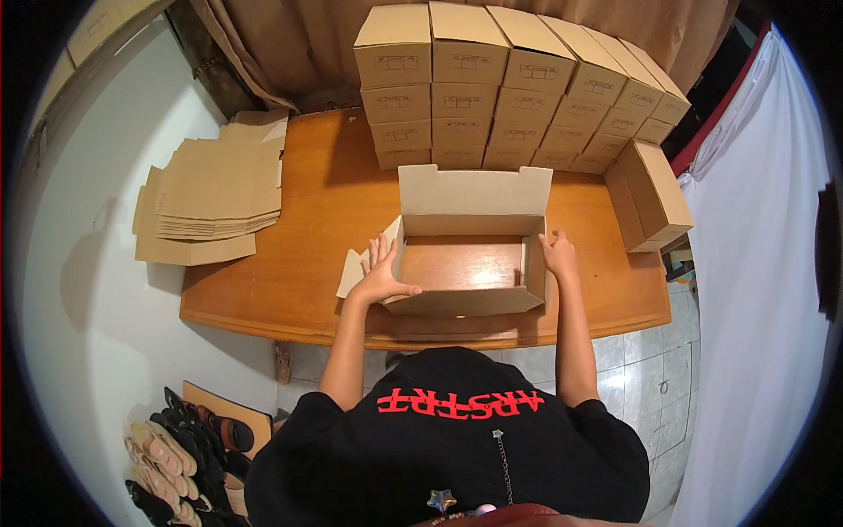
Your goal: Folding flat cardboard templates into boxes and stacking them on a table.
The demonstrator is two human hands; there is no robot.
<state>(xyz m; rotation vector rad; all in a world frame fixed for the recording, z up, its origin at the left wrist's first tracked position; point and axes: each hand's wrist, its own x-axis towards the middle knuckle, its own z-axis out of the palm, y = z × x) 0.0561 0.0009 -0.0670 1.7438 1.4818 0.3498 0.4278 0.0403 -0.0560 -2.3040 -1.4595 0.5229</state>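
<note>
A cardboard box (465, 303) stands on the wooden table in front of me, its walls raised into a rectangle. Shiny wood shows through its middle, and a long flap (475, 191) rises at its far side. My left hand (380, 274) lies against the box's left end with fingers spread and thumb along the near wall. Beside that hand a small side flap (352, 272) sticks outward. At the right end, my right hand (559, 255) has its fingers bent on the wall's edge, gripping it.
Flat cardboard blanks (219, 189) are piled on the table (316, 237) at the left. Closed boxes (470, 66) stand stacked in rows along the back. One more box (648, 195) sits at the right edge. Sandals (162, 452) lie on the floor at lower left; a white curtain (755, 263) hangs right.
</note>
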